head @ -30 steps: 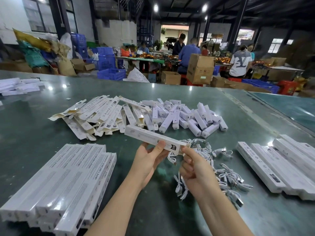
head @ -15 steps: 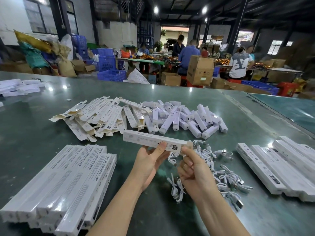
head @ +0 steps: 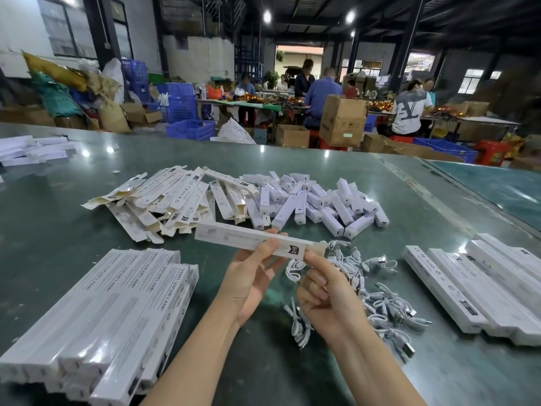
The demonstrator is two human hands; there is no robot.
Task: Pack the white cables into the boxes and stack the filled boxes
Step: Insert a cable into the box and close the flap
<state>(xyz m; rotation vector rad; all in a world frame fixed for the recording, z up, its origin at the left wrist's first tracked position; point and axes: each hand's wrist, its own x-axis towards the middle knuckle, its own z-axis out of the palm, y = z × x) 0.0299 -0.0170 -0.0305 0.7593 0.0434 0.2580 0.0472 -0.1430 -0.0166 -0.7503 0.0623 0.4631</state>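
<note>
1. Left hand (head: 251, 278) is gripping a long white box (head: 251, 240), thumb over its front, holding it level above the table (head: 44, 230).
2. Right hand (head: 325, 297) is pinching the box's right end flap, remaining fingers curled.
3. White cables (head: 377, 297) are lying heaped just right of the right hand.
4. Filled boxes (head: 117, 312) are sitting stacked left of the left hand.

Round ceiling lamps (head: 267, 16) at upper centre cast small glare spots on the glossy dark green tabletop (head: 52, 230); frame edges bend, lower corners blur, background dim.
</note>
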